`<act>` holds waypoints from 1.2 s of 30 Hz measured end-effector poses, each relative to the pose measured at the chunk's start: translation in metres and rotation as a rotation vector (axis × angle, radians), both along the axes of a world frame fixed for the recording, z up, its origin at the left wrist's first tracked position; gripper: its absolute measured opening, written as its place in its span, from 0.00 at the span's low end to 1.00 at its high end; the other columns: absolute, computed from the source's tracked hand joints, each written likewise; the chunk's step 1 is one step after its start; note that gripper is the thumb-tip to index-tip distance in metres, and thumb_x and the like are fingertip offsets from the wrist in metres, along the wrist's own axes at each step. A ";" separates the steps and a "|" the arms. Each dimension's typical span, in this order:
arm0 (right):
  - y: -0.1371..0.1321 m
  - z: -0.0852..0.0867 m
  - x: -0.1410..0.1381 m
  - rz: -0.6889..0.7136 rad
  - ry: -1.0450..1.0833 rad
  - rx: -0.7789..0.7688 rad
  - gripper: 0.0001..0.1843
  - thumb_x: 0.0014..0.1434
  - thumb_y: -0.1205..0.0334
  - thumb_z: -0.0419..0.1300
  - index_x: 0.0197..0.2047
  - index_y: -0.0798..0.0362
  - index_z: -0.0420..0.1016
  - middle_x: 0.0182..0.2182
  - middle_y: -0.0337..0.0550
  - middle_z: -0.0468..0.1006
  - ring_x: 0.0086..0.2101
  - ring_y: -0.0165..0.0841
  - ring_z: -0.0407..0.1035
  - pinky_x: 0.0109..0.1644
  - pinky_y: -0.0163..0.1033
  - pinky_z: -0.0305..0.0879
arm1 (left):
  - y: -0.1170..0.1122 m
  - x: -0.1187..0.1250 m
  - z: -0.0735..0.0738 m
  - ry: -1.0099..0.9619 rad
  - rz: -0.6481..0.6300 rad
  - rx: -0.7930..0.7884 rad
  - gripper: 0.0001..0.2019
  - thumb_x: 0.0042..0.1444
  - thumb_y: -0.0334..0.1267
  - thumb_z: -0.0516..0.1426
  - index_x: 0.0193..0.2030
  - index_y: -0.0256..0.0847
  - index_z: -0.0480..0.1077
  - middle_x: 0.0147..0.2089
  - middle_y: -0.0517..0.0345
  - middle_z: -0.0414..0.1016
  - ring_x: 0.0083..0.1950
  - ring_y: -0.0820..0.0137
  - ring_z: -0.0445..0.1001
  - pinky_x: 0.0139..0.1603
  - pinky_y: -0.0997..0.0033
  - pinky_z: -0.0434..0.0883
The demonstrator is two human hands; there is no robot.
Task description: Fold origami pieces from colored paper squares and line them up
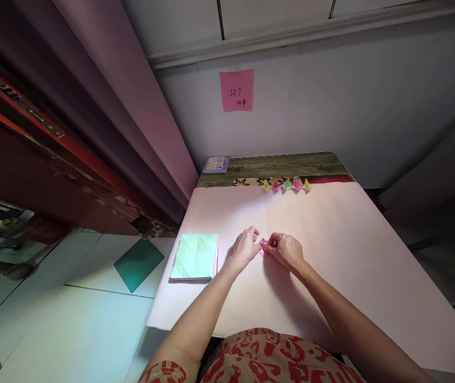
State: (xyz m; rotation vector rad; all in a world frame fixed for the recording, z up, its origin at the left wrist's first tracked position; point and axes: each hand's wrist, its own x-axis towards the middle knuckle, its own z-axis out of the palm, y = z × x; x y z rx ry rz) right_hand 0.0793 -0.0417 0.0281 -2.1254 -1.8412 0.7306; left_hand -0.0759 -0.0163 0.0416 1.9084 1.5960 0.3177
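Both my hands meet over a small pink folded paper piece (pixel 264 247) lying on the pale pink sheet that covers the table (pixel 331 255). My left hand (pixel 245 245) pinches its left side with curled fingers. My right hand (pixel 287 249) pinches its right side, fingers closed on the paper. Most of the piece is hidden between my fingers.
A stack of creased paper squares, mint green on top (pixel 195 256), lies left of my hands. Several finished folded pieces in yellow, pink and green (pixel 287 185) line the far table edge. A small colourful booklet (pixel 216 164) sits at the back left corner. A pink note (pixel 236 90) hangs on the wall. A green sheet (pixel 138 262) lies on the floor.
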 end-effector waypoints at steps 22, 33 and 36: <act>-0.023 -0.009 -0.002 -0.344 1.328 0.004 0.24 0.40 0.45 0.74 0.34 0.54 0.78 0.26 0.38 0.76 0.23 0.27 0.63 0.28 0.34 0.61 | -0.031 0.012 -0.012 -1.147 0.477 -0.531 0.17 0.35 0.36 0.69 0.34 0.34 0.73 0.28 0.61 0.72 0.22 0.81 0.65 0.21 0.80 0.55; -0.026 -0.018 0.009 0.005 0.526 0.472 0.11 0.59 0.55 0.60 0.35 0.51 0.80 0.29 0.41 0.79 0.26 0.30 0.67 0.32 0.34 0.62 | -0.016 -0.005 -0.010 -0.355 0.092 0.348 0.20 0.48 0.33 0.64 0.50 0.45 0.73 0.53 0.52 0.74 0.55 0.61 0.70 0.55 0.59 0.68; -0.025 -0.020 0.009 0.095 0.358 0.580 0.10 0.62 0.58 0.58 0.37 0.49 0.80 0.31 0.41 0.80 0.27 0.29 0.69 0.34 0.33 0.63 | -0.015 -0.010 -0.009 -0.173 -0.023 0.599 0.28 0.49 0.30 0.63 0.59 0.47 0.69 0.64 0.49 0.65 0.64 0.57 0.63 0.64 0.54 0.61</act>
